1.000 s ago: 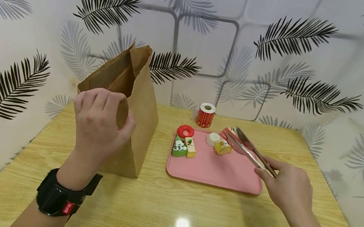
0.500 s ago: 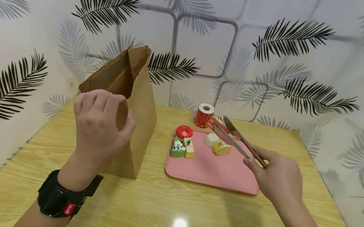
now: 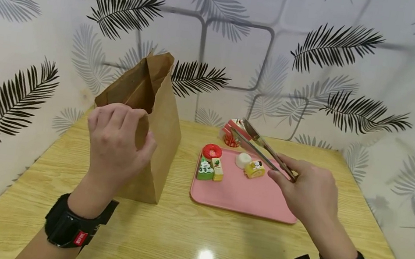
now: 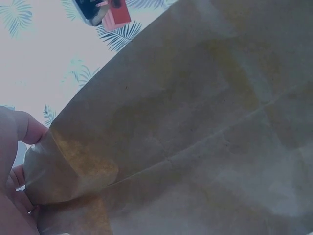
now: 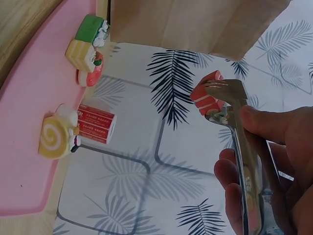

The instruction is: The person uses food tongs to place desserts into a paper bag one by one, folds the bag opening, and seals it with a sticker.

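My left hand [image 3: 113,145] grips the near rim of a brown paper bag [image 3: 166,141], which stands upright with its mouth open. In the left wrist view, the thumb and fingers pinch the bag's paper [image 4: 161,147]. My right hand [image 3: 308,190] holds metal tongs [image 3: 266,151]. Between the tong tips is a red toy cake slice [image 5: 206,95] with pale layers, raised in the air right of the bag. On the pink tray [image 3: 246,197] lie a red doughnut [image 3: 212,151], a green cake slice [image 3: 205,172], a yellow cake piece [image 3: 217,169], a white round bun [image 3: 243,160] and a Swiss roll [image 3: 255,169].
A roll of red labels [image 5: 98,124] stands on the wooden table [image 3: 176,240] behind the tray, partly hidden in the head view by the raised cake slice. A leaf-patterned wall covering [image 3: 234,53] closes off the back and sides.
My right hand has moved left with the tongs, carrying the red cake slice from over the tray's back right to in front of the label roll. The left hand keeps its hold on the bag.
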Tool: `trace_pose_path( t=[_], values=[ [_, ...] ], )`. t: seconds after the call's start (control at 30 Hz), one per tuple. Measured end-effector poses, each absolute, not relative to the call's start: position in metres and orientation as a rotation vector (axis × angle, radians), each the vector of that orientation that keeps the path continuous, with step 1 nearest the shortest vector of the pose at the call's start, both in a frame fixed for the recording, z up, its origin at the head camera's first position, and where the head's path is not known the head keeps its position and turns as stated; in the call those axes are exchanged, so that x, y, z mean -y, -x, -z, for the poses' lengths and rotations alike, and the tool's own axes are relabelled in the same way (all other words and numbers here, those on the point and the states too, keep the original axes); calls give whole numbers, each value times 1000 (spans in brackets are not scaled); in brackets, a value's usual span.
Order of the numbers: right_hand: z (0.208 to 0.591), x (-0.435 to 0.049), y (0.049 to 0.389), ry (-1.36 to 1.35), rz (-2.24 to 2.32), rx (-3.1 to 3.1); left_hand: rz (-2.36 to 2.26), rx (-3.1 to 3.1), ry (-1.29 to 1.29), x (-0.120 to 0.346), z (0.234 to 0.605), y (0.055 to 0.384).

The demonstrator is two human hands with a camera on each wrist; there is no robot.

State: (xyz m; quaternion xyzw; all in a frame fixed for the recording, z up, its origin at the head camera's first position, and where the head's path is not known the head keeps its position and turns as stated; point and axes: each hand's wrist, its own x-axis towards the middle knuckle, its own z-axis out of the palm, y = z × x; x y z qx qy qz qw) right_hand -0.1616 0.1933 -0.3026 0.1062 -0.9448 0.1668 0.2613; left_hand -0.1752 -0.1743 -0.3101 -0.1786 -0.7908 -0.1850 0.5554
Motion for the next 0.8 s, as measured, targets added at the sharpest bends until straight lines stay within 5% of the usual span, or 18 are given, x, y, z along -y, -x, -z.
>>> trace_pose_path(
  t=[0.8],
  values=[
    [279, -169, 163, -433, -470, 2408, 419, 1872, 418, 174, 311, 176]
  ],
)
